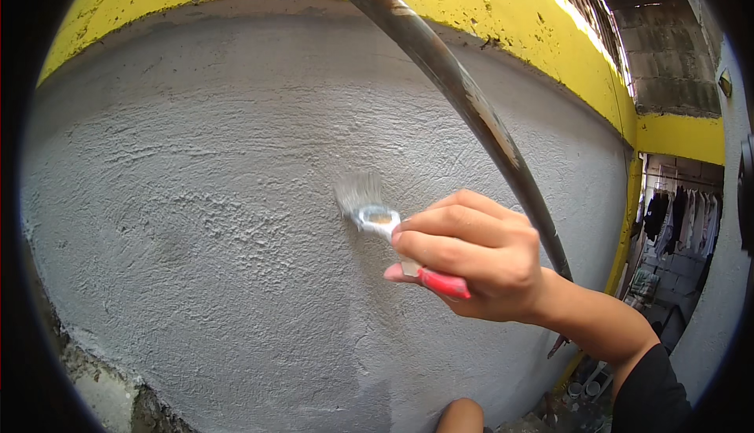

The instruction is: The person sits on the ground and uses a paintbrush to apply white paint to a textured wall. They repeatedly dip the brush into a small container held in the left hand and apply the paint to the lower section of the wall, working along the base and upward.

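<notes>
My right hand (477, 250) grips a paintbrush (377, 216) by its handle, whose red end shows below the fingers. The brush's bristles are blurred and lie against, or very close to, a rough plastered wall (235, 209) coated in grey. A darker grey patch shows low on the wall beneath the brush. My left hand is out of view. At the bottom edge a rounded bit of bare skin (462, 416) shows, perhaps a knee.
A worn metal pole (465, 91) slants across in front of the wall, passing behind my right forearm. Yellow-painted beams (500, 14) border the wall above. Clothes (683, 215) hang from a rail at the far right. Broken masonry (106, 394) lies at the lower left.
</notes>
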